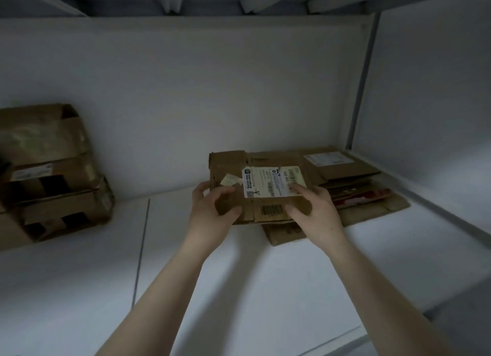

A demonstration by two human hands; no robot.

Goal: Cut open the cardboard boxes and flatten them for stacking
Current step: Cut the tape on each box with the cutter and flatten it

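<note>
A flattened box is held over the near end of a pile of flat cardboard, at the right of a white table. Whether it rests on the pile cannot be told. Its left edge is gripped by the left hand, with the fingers curled round it and the thumb on top. Its right part is gripped by the right hand, with the thumb pressed beside a barcode and a fingertip on the white label. Unflattened boxes are stacked well apart at the left.
</note>
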